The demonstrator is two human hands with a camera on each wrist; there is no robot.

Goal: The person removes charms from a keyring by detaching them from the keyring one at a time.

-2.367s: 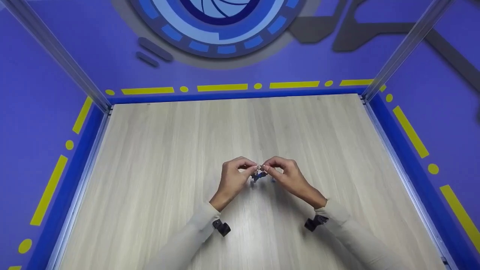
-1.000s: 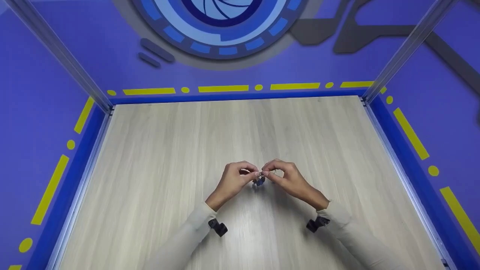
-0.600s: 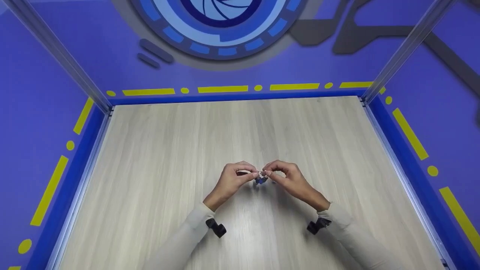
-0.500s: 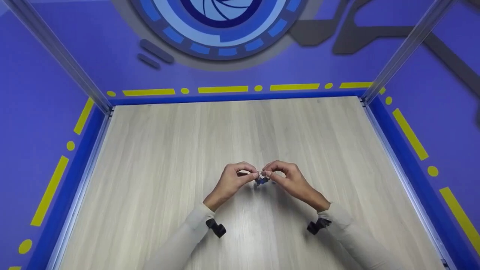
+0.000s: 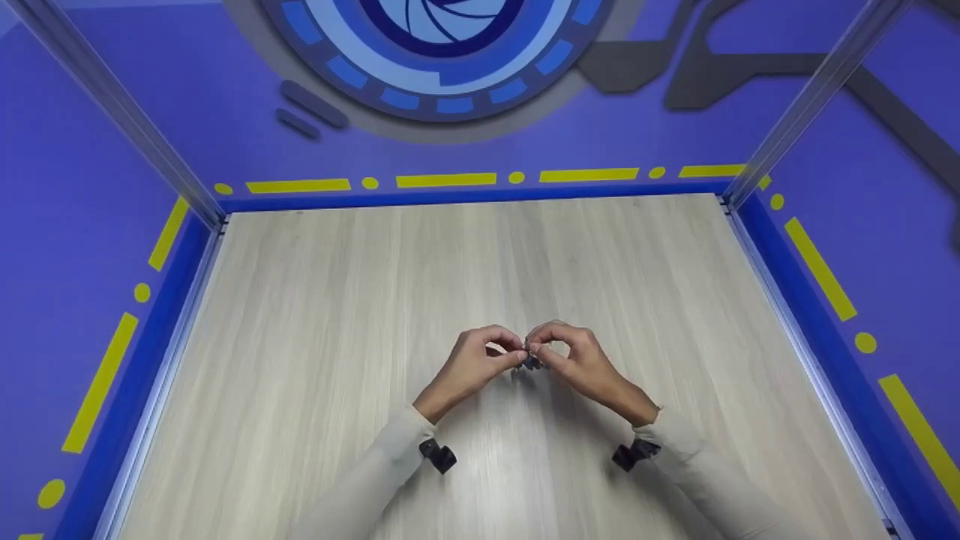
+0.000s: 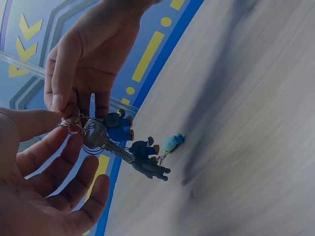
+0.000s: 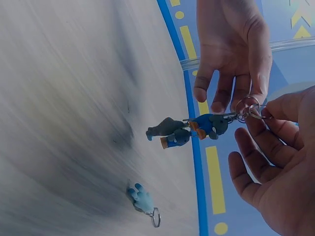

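Main risk's prob. a slip: L hand (image 5: 474, 365) & R hand (image 5: 581, 365) each pinch the thin metal rings (image 7: 248, 109) btwn thumb & fingertips, other fingers loosely spread, so hold is tiny & wire's smooth; if either pinch rolls, the key bunch (image 7: 211, 124) could drop or swing round. Dangling wt. of the charms might twist the rings, snag them on ea. other or nip a fingertip. Fingers also hide most of the ring join, so a mis-thread could go unseen. Bunch hangs btwn the hands, over the near half of the surface (image 5: 337, 300), just R of centre. Looks: silvery key (image 6: 97, 135) w/ rings at the top; below, a grey elephant figure w/ blue top & orange feet (image 6: 118, 129), a 2nd similar one (image 6: 142, 149) & a darker grey figure (image 6: 150, 169), all smooth, plastic-looking. A lt.-blue charm (image 7: 142, 199) w/ own small ring (image 7: 156, 217) seems to lie on the surface, apart from the bunch; an elbow or sleeve nudge could shift it, tho unlikely.
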